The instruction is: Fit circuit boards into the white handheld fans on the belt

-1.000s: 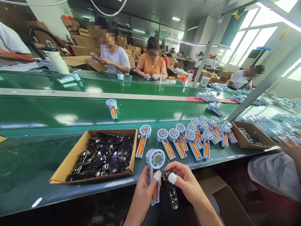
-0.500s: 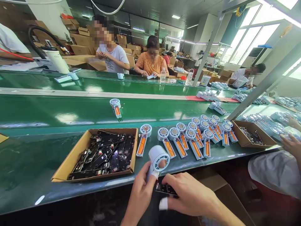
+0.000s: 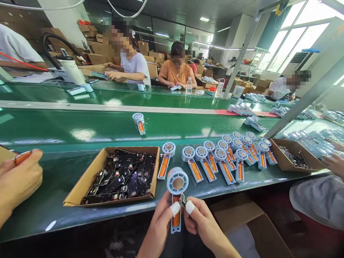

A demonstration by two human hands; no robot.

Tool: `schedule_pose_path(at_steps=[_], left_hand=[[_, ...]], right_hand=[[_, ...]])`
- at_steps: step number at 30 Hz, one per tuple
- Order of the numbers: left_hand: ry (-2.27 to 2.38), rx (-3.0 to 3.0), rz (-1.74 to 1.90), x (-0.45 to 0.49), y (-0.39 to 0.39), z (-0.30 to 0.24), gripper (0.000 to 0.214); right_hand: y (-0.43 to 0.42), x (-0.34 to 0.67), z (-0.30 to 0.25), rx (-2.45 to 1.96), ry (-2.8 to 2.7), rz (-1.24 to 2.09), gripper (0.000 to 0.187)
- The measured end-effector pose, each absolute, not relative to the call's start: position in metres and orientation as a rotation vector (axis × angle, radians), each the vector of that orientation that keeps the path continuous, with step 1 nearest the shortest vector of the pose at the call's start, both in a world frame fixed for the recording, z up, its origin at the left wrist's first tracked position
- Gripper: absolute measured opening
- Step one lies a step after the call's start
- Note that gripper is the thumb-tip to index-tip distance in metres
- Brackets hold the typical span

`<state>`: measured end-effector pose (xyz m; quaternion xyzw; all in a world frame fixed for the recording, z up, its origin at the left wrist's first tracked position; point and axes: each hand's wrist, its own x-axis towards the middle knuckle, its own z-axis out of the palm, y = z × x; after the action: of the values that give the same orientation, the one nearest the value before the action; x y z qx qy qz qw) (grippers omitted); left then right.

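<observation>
My left hand [image 3: 160, 225] grips a pale blue fan half-shell [image 3: 176, 193] with a round head and an orange battery in its handle, held upright just below the table edge. My right hand [image 3: 200, 221] pinches a small black circuit board [image 3: 184, 200] against the handle beside the battery. Both thumbs wear white finger cots. In front of me, a cardboard tray [image 3: 80, 186] holds several black circuit boards [image 3: 120, 177].
A row of several blue fan shells with orange batteries [image 3: 220, 157] lies to the right on the green table. One shell [image 3: 139, 122] rides the green conveyor. A second cardboard tray [image 3: 291, 159] is at right. Another person's hand [image 3: 18, 179] enters at left; workers sit opposite.
The shell has swung upright to face me again, and my right hand brought the circuit board up from below to its handle. A neighbour's hand appeared at left. The conveyor shell moved right.
</observation>
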<state>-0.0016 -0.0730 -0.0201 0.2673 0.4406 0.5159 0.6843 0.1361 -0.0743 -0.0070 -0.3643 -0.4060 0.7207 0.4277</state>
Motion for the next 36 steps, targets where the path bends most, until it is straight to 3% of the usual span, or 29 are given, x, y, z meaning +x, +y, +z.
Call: schedule_pose_path(at_steps=[6, 9, 13, 19, 27, 36], left_hand=[[1.301, 0.85, 1.157, 0.002, -0.076, -0.042, 0.061], [1.435, 0.842, 1.205, 0.006, -0.075, -0.039, 0.053], [1.454, 0.799, 1.216, 0.008, -0.07, -0.03, 0.045], [1.101, 0.512, 1.182, 0.01, -0.06, -0.019, 0.058], [1.279, 0.422, 1.242, 0.018, -0.06, -0.004, 0.046], [1.191, 0.574, 1.247, 0.019, -0.068, -0.032, 0.063]], right_hand=[[-0.075, 0.134, -0.008, -0.953, -0.998, 1.709, 0.051], [-0.086, 0.135, -0.014, -1.072, -1.19, 1.416, 0.038], [-0.096, 0.138, -0.025, -1.228, -1.467, 0.959, 0.039], [-0.093, 0.139, -0.03, -1.206, -1.633, 0.445, 0.048], [-0.092, 0.142, -0.032, -1.099, -1.856, 0.11, 0.063], [-0.092, 0.141, -0.014, -1.299, -1.951, 0.136, 0.057]])
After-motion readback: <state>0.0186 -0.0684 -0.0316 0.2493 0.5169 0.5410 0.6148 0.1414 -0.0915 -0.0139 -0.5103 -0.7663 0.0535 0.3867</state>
